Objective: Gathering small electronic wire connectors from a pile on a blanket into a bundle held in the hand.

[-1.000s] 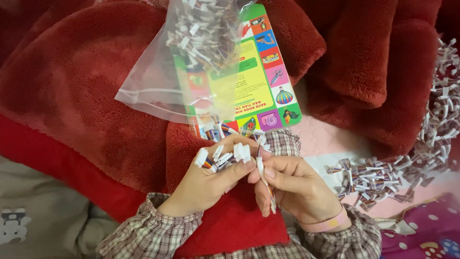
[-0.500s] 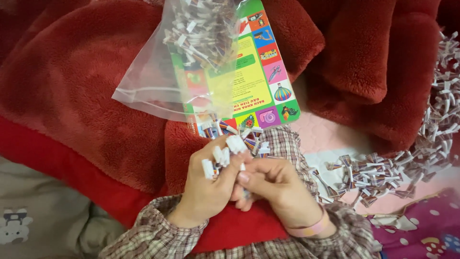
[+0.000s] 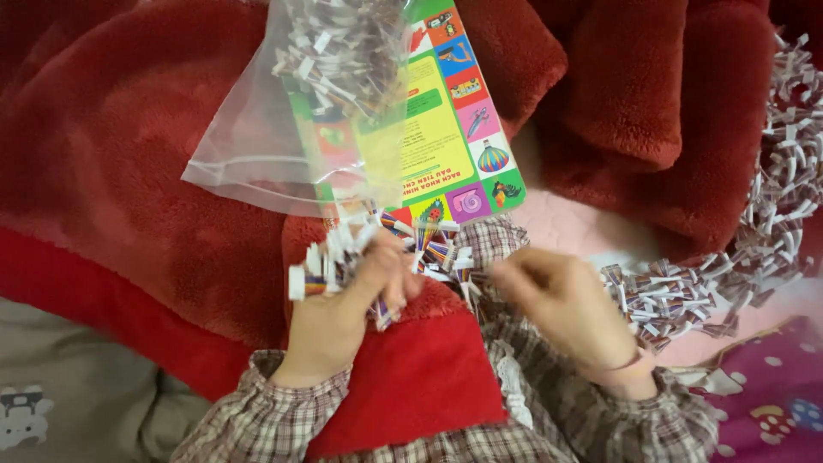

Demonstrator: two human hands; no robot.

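My left hand (image 3: 339,309) grips a bunch of small folded paper pieces (image 3: 330,261), white with coloured print, fanned above the fingers. My right hand (image 3: 557,304) is blurred just to the right of the bunch, fingertips pinched at a thin paper piece (image 3: 467,283) near it. Both hands hover over a red fleece blanket (image 3: 129,171) on my lap. Above them lies a clear plastic zip bag (image 3: 283,129) holding several more folded pieces, resting on a colourful picture book (image 3: 446,129).
A long heap of the same folded paper pieces (image 3: 746,249) curves along the right side. A purple patterned cloth (image 3: 771,403) is at the lower right, a grey cloth with a cartoon print (image 3: 51,403) at the lower left.
My hands have drawn slightly apart and shifted down; the right hand moved right of the bunch. The bunch in my left hand has turned and fanned out to the left.
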